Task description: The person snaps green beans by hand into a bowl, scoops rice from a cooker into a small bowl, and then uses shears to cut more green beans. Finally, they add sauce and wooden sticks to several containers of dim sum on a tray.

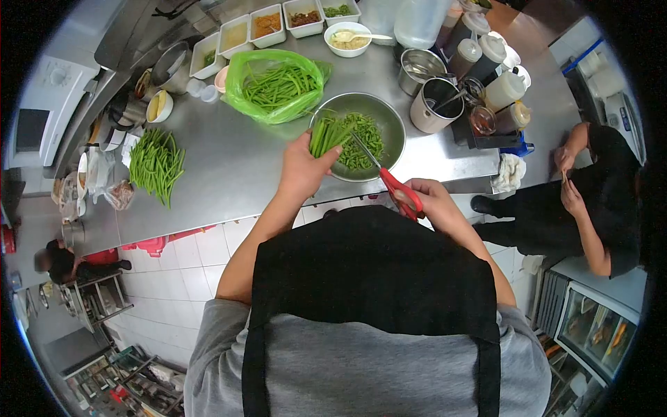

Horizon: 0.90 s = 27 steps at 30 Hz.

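My left hand (306, 163) is closed around a bunch of green beans (329, 136) over the left part of a metal bowl (397, 125). Short cut bean pieces (369, 134) lie in the bowl. With my right hand (429, 202) I grip the red handles of a pair of scissors (401, 186), whose blades reach over the bowl to the bean bunch. Behind and left of the bowl, a green plastic bag (240, 83) stands open with whole beans inside. A loose pile of long beans (156, 165) lies on the steel counter (229, 163) farther left.
White tubs (234, 36) line the back, near a small bowl with a spoon (348, 39). Metal pots (436, 104) and squeeze bottles (505, 89) stand right of the bowl. One person (590, 187) stands at right; another (66, 263) is far left.
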Tool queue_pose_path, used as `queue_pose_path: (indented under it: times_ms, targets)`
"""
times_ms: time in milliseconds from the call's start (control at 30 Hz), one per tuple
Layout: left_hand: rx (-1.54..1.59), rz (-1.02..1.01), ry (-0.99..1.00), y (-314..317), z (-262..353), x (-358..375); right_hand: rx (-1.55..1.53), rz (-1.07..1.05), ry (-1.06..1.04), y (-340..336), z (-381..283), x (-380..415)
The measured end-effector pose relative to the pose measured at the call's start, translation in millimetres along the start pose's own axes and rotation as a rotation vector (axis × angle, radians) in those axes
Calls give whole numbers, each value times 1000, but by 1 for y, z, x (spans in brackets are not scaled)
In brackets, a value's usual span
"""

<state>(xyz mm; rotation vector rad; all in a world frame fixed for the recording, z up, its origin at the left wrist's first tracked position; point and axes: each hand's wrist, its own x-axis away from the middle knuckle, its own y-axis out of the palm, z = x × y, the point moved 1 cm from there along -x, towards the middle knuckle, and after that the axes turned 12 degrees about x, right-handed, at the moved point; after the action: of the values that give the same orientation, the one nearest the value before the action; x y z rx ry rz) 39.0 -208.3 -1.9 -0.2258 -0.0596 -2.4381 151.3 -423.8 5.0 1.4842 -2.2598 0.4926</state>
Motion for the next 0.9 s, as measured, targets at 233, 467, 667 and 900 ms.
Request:
queue_pose_path:
  times_ms: [233,467,667,900]
  targets:
    - [-294,-53,-1,-9,-14,-9,129,66,36,-15,10,7]
    - [-310,-51,-43,-5,4,-6,101,36,-21,-24,-7,17]
    - [-210,-114,-75,-8,3,-8,137,19,55,-29,-4,5]
    - [75,-188,-280,-9,8,-10,179,100,-116,-38,-26,29]
